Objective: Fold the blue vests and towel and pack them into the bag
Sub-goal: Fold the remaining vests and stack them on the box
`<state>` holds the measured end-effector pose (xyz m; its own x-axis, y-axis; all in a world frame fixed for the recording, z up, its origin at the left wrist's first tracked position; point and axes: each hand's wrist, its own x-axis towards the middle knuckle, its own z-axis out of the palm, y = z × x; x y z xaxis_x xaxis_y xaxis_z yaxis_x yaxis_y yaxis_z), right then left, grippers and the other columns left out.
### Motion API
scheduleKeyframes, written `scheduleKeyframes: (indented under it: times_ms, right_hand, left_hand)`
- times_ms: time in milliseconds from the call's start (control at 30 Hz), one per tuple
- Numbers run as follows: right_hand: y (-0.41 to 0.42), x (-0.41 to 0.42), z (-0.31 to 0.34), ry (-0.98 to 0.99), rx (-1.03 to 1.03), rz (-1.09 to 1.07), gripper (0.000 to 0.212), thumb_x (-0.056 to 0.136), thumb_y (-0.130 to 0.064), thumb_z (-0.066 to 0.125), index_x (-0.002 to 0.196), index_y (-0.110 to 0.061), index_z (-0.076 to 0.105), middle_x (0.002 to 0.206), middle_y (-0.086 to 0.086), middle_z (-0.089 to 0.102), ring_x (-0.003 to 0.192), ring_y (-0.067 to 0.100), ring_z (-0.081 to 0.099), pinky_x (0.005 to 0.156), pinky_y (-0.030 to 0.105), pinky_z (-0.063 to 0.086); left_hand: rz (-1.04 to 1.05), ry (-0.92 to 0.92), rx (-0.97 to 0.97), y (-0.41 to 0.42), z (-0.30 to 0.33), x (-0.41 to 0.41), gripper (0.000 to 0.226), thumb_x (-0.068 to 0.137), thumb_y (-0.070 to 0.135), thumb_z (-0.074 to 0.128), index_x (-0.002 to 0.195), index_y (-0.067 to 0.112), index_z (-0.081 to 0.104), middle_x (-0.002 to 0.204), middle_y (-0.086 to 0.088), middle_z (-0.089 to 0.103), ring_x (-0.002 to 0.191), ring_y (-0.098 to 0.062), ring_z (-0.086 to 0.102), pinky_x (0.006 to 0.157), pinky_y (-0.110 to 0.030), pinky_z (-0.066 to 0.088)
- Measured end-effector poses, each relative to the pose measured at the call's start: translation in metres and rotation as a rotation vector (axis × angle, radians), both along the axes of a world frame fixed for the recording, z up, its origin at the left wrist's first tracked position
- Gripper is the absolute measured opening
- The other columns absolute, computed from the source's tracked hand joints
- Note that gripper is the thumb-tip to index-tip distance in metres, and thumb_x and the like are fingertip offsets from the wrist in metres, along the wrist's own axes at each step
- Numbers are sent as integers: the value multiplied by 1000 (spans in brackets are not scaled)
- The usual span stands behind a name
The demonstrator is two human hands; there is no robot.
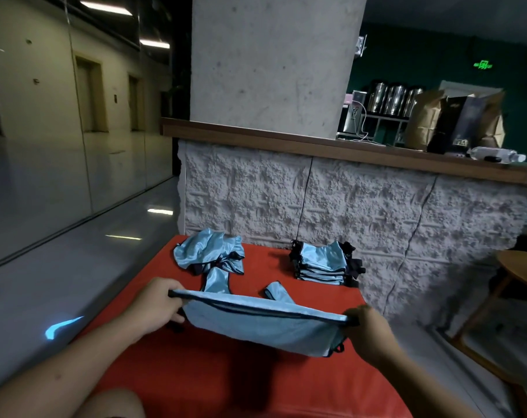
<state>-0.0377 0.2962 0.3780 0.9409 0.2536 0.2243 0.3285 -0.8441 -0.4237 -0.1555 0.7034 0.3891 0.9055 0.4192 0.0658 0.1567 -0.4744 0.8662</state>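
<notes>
Left hand (153, 306) and right hand (365, 327) gripping blue vest (262, 324) above red mat (226, 381), folded stack (324, 263) beyond

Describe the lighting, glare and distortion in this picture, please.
Head view: dim room; ceiling lights glare on the glossy floor; wide-angle lens bends the pillar and counter; the held vest casts a shadow on the red mat; both hands slightly soft.

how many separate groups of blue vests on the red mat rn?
3: one vest held stretched between left hand and right hand; an unfolded heap far left; a folded stack far right. Count per pile unclear.
</notes>
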Motion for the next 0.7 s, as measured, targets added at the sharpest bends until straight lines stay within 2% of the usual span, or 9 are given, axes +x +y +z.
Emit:
scheduleKeyframes:
  times_ms: [67,133,200,233,300,367,433,567,700]
  right_hand:
    - [-7,2,0,-6,48,46,23,70,3,68,62,-19,67,79,-10,64,78,16,62,62,29,42]
    - [-11,-2,-1,44,148,102,39,68,8,63,67,-31,72,77,-15,69,78,12,68,66,27,51]
    - [-9,-10,0,105,279,115,46,72,11,57,76,-29,78,73,-7,75,71,13,71,64,32,58]
    - [-7,-14,0,130,377,100,45,76,13,55,78,-24,79,72,-2,75,66,12,70,60,32,56]
    - [-2,-21,2,187,576,63,37,86,13,55,81,-15,79,70,7,74,55,13,62,51,29,49]
    - [-2,-21,2,237,669,60,25,93,5,58,87,-10,77,70,12,73,52,16,60,45,28,45]
    - [-4,-20,0,268,669,106,21,95,0,61,84,-11,75,69,10,71,54,16,60,47,28,46]
    - [-7,-17,-10,371,593,157,20,94,-3,66,81,-14,77,75,11,73,67,15,64,62,30,52]
    - [-2,-6,-36,391,598,106,21,95,-4,65,78,-11,76,70,7,71,64,11,61,58,25,50]
  left_hand:
    - [-36,-24,184,6,2,-1,23,83,-6,68,71,13,72,81,-3,69,72,-16,72,70,-24,53]
    - [-89,-44,322,9,1,-3,32,75,-8,73,69,24,74,96,8,63,91,-3,61,83,-18,43]
    - [-166,-54,309,11,-2,-5,36,74,-12,72,69,23,76,101,11,66,97,-2,62,87,-18,43]
    - [-196,-55,276,10,-3,-6,35,76,-13,70,70,22,76,93,8,72,91,-4,66,83,-18,47]
    - [-229,-58,174,9,-3,-9,36,81,-16,65,72,18,76,81,2,77,81,-7,70,75,-20,51]
    - [-244,-71,95,10,-3,-10,40,82,-19,61,75,16,77,84,1,78,84,-9,73,77,-21,54]
    - [-279,-66,58,13,-6,-10,40,84,-17,62,78,18,79,87,-1,78,88,-11,74,80,-22,55]
    - [-342,-21,24,22,-21,-6,40,87,-13,65,84,25,79,90,-3,78,92,-15,73,87,-27,54]
    - [-295,-8,4,24,-49,9,42,85,-13,67,81,27,79,87,-2,78,90,-13,73,86,-25,53]
